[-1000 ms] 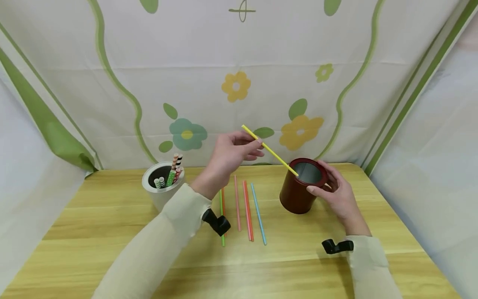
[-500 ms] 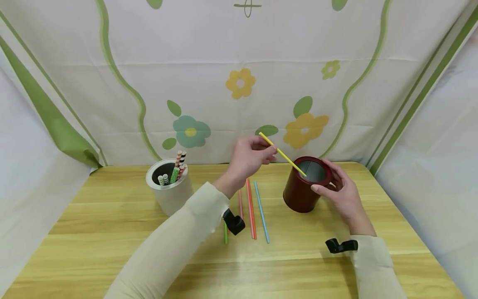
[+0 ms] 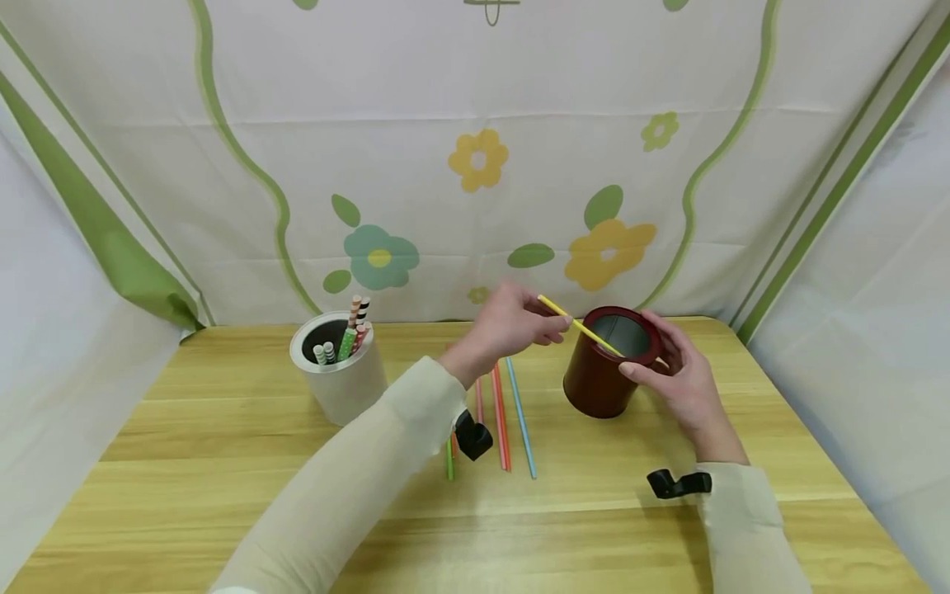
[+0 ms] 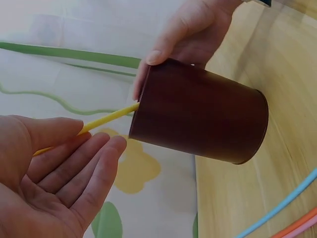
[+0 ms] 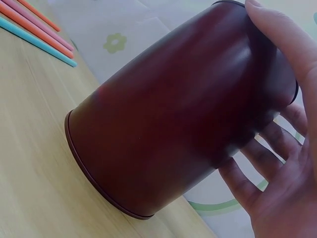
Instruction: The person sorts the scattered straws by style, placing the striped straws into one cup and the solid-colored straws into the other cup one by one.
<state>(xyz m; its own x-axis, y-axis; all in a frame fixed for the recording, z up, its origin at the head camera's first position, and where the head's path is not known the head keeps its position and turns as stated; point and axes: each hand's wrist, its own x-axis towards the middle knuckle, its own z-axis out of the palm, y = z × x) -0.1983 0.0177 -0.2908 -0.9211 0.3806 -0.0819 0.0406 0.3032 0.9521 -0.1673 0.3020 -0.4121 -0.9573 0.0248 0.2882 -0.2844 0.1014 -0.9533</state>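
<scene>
My left hand (image 3: 512, 326) pinches a yellow straw (image 3: 597, 338) between thumb and fingers. The straw slants down to the right, its lower end inside the mouth of a dark red cylindrical canister (image 3: 599, 388). In the left wrist view the straw (image 4: 111, 118) passes the near rim of the canister (image 4: 198, 114), while the other fingers spread below it. My right hand (image 3: 686, 388) grips the canister near its top, with the thumb at the rim and the fingers around the far side. Seen from the right wrist, the canister's base (image 5: 109, 191) is at the wooden table.
Several loose straws lie on the table between the containers, among them a blue straw (image 3: 522, 421) and a green straw (image 3: 449, 462). A white canister (image 3: 345, 392) at the left holds several patterned straws (image 3: 345, 342). A flowered curtain (image 3: 475, 82) hangs behind the table.
My left hand has moved right and down with the yellow straw, and its lower end has gone lower at the canister's mouth. The right hand keeps its grip on the canister.
</scene>
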